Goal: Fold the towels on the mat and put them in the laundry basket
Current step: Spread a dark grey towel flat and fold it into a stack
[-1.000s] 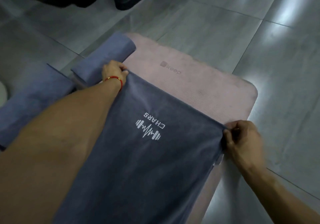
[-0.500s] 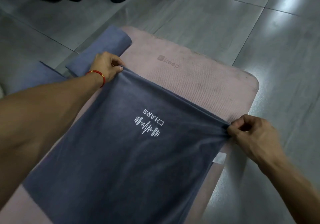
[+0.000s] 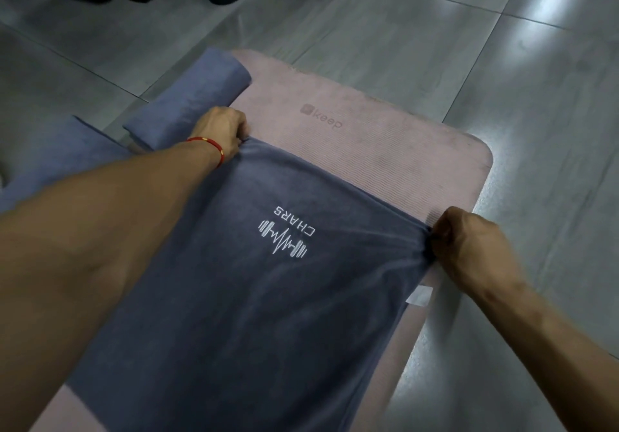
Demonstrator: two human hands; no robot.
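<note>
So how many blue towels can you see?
3. A spread towel lies on the pink mat, gripped by both hands. A rolled towel sits at the mat's far left corner. A third towel lies left, partly hidden.

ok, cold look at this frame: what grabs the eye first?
The dark grey towel with its white CHARS logo, spread over the pink mat mid-frame. The left hand and right hand each grip a far corner. A folded towel lies at the mat's far left edge.
</note>
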